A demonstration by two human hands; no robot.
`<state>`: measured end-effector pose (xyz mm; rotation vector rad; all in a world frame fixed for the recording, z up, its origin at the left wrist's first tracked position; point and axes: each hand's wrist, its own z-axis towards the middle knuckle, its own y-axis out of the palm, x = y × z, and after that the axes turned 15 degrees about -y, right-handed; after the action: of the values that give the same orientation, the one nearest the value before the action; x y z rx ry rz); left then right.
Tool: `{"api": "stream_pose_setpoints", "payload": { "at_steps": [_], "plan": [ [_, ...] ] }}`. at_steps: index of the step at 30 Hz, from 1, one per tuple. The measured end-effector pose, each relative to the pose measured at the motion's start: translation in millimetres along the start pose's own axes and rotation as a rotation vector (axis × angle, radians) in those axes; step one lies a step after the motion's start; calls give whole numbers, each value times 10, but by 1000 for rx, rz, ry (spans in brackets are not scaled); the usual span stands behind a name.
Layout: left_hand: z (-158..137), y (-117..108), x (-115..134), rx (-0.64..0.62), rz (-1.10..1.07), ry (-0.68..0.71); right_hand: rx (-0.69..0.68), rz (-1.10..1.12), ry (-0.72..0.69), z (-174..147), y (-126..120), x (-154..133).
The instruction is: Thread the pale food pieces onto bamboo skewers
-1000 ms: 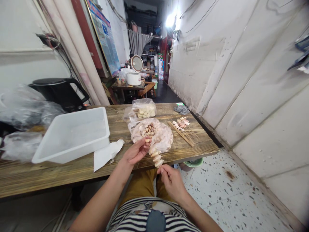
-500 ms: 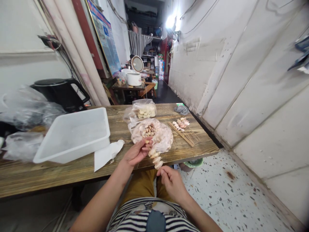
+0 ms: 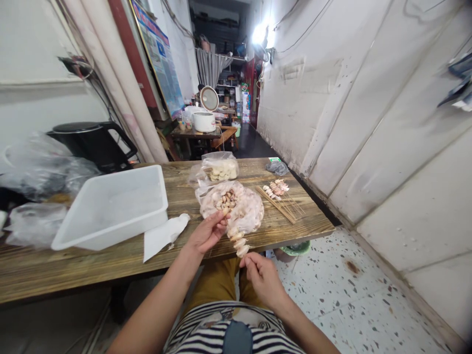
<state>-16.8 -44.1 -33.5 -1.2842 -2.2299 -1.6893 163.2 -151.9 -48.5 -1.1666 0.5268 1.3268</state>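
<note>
Above the front edge of the table, my left hand [image 3: 208, 232] pinches a small pale piece that looks like a garlic clove [image 3: 225, 211] between thumb and fingertips. My right hand [image 3: 261, 275] is closed around the lower end of a skewer. Several pale cloves [image 3: 240, 243] are threaded on that skewer, its upper end just below my left fingers. Right behind my left hand lies an open clear plastic bag [image 3: 250, 209] with many brownish cloves [image 3: 227, 198] in it. To its right rest loaded skewers [image 3: 277, 188] beside a bundle of bare bamboo skewers [image 3: 278, 206].
At left a white plastic tub [image 3: 110, 201] stands beside a white paper [image 3: 164, 236], with a black kettle [image 3: 88, 142] behind. A bag of pale slices [image 3: 223, 169] and a crumpled dark bag [image 3: 277, 168] lie at the back. Below the table is a green-rimmed bin [image 3: 297, 249].
My left hand has shifted slightly left, and the clove in its fingertips is tipped more upright. My right hand and the loaded skewer have stayed almost in place.
</note>
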Motion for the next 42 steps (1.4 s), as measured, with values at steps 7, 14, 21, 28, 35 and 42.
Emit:
{"api": "stream_pose_setpoints", "payload": {
  "at_steps": [7, 14, 21, 28, 35, 42],
  "plan": [
    [-95, 66, -23, 60, 355, 62, 21, -23, -3, 7, -5, 8],
    [-266, 191, -91, 61, 520, 84, 33, -25, -1, 3, -13, 41],
    [-277, 166, -120, 18, 463, 68, 46, 20, 4, -31, -27, 30],
    [-253, 238, -91, 50, 281, 12, 56, 37, 3, -36, -120, -81],
    [-290, 289, -72, 62, 38, -119, 12, -83, -11, -69, -161, -90],
    [-285, 297, -45, 85, -1, -131, -4, -96, -12, -45, -155, -96]
  ]
}}
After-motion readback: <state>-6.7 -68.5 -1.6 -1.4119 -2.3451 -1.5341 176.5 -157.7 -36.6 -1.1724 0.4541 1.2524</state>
